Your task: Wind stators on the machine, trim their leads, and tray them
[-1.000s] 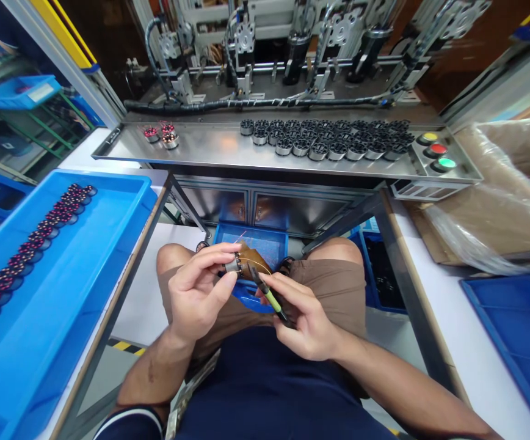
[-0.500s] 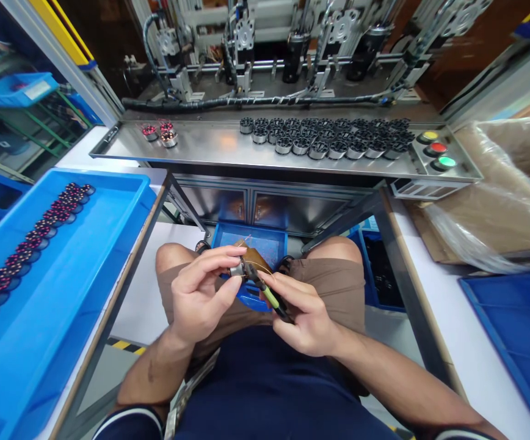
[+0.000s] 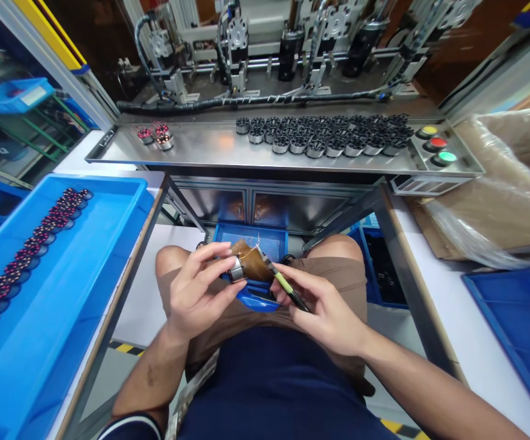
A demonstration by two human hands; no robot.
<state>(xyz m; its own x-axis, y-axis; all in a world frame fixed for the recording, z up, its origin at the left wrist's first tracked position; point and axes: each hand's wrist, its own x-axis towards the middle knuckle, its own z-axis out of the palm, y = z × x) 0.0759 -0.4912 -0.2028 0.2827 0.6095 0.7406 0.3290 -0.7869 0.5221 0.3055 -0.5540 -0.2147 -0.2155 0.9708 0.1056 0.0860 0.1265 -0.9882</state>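
Above the lap point(image 3: 348, 281), the left hand point(image 3: 201, 296) pinches a metal-sided motor stator point(image 3: 237, 271) between thumb and fingers; the right hand point(image 3: 326, 305) grips green-and-black pliers point(image 3: 285, 285), their tip beside a thin wire point(image 3: 252, 250) (whether biting it, I cannot tell). Ideally, I judge, brace the stator and angle the tip clear of its face. Farther left, a blue tray point(image 3: 82, 293) holds wound stators point(image 3: 27, 261).

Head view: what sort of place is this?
Probably a factory assembly station: machinery behind a steel tray, rows of dark-topped parts on it, and three push buttons towards its right end.
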